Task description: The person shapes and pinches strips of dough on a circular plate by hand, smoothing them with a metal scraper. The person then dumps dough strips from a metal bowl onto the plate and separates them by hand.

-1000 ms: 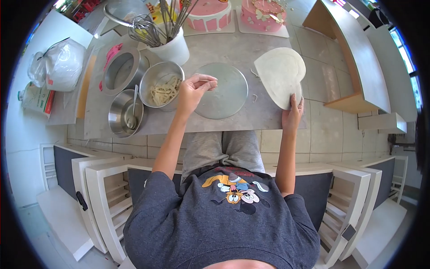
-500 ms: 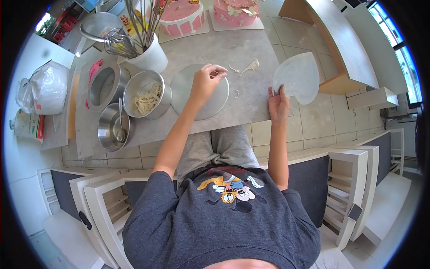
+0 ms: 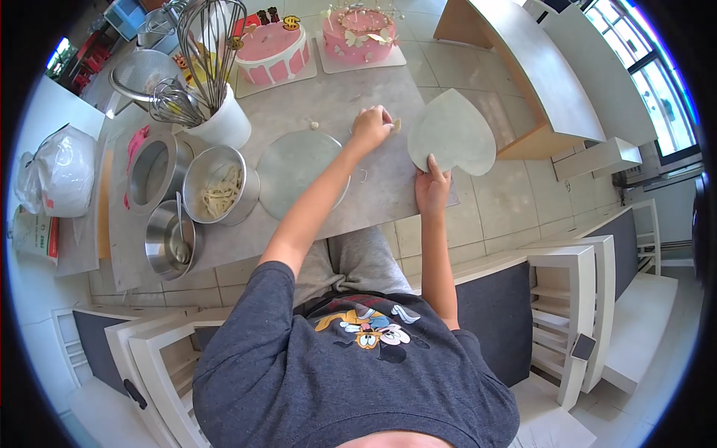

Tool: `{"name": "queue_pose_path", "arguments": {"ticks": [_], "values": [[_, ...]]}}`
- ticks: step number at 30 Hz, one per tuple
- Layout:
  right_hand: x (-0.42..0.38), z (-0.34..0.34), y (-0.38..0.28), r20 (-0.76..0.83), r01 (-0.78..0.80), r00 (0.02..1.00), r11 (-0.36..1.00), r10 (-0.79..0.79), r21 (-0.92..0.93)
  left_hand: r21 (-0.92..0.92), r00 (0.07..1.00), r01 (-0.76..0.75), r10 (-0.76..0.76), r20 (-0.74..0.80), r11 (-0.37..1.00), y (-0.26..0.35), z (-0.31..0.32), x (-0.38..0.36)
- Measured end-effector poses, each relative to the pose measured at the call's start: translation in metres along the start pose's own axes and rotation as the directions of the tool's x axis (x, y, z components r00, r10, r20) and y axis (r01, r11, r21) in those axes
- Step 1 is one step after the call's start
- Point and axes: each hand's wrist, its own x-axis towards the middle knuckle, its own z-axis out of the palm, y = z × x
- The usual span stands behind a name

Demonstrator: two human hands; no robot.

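Observation:
My left hand (image 3: 372, 128) reaches across the grey table, its fingers closed on a cream-coloured scrap (image 3: 396, 125) that sticks out past the fingertips. My right hand (image 3: 433, 188) grips a pale translucent heart-shaped sheet (image 3: 452, 134) by its near edge, thumb on top, at the table's right edge. A round pale disc (image 3: 293, 168) lies flat under my left forearm. One small cream bit (image 3: 314, 125) rests by the disc's far edge, and a thin curl (image 3: 364, 175) lies to its right. Left of the disc, a metal bowl (image 3: 250, 196) contains cream-coloured strips (image 3: 222, 193).
Two pink cakes (image 3: 275, 54) (image 3: 361, 36) stand at the back. A white container (image 3: 228, 123) of whisks, a ring-shaped metal pan (image 3: 138, 183) and a steel bowl with a spoon (image 3: 160, 250) crowd the left. A bench (image 3: 534, 82) stands beyond the table, right.
My left hand has moved right from above the disc to the cream scrap and closed on it. My right hand still holds the heart-shaped sheet. The view has shifted slightly.

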Motion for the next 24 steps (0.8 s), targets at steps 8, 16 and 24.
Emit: {"name": "queue_pose_path", "arguments": {"ticks": [8,16,24], "values": [[-0.007,0.005,0.001,-0.036,-0.063,0.998,0.971,0.057,-0.231,-0.731,0.984,0.179,-0.138,0.117,0.658,-0.018,-0.093,-0.090],[-0.011,0.044,-0.001,0.115,0.189,0.982,0.713,-0.152,-0.675,-0.413,0.892,0.125,-0.284,-0.350,0.902,-0.063,-0.101,-0.164],[-0.023,0.097,0.011,0.640,0.628,0.767,0.154,0.039,-0.763,0.197,0.924,-0.163,0.220,-0.312,0.967,-0.073,-0.086,-0.197]]}}
